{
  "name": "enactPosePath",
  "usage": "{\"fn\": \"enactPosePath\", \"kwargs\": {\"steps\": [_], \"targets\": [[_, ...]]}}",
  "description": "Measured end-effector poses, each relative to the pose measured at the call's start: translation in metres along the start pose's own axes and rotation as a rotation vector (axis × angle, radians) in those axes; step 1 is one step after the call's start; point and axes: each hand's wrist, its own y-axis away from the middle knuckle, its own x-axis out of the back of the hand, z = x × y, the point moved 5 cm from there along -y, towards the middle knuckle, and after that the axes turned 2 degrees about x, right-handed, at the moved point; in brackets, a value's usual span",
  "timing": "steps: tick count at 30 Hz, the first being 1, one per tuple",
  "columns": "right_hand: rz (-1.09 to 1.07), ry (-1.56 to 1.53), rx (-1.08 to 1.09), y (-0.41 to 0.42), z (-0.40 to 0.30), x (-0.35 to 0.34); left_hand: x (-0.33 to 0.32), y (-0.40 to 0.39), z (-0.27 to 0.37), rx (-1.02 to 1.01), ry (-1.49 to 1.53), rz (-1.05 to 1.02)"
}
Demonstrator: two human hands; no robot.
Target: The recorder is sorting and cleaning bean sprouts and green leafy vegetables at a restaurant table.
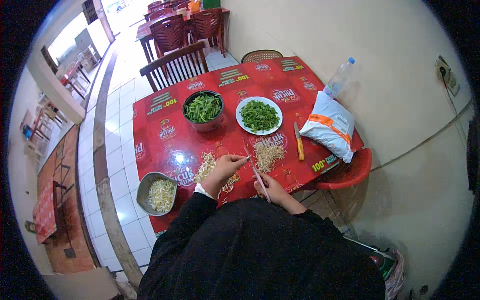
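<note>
My left hand [227, 168] pinches a bean sprout by its end, too small to see well. My right hand [273, 190] holds a pink-handled knife [258, 175], its blade pointing up beside the left fingertips. Just beyond the blade lies a pile of thin sprout roots [268, 155]. More bean sprouts [206, 165] are scattered behind and under my left hand. At the left, a grey bowl [140, 193] holds whitish bean sprouts [161, 194].
A dark pot [204, 126] of green leaves and a white plate [242, 125] of chopped greens stand farther back. At the right are a yellow-handled knife [300, 148], a white plastic parcel [330, 125] and a plastic bottle [338, 78]. A red chair [347, 176] adjoins the table.
</note>
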Motion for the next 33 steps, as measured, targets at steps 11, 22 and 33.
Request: {"fn": "enactPosePath", "kwargs": {"steps": [11, 22, 33], "targets": [[0.220, 0.076, 0.038, 0.010, -0.004, 0.013, 0.002, 0.005, 0.003, -0.045, -0.129, 0.030], [0.091, 0.094, -0.382, -0.018, 0.050, 0.028, 0.193, 0.126, -0.051, -0.209, -0.501, 0.967], [0.029, 0.085, -0.282, -0.026, 0.027, 0.014, 0.135, 0.089, -0.037, -0.354, -1.035, 0.848]]}}
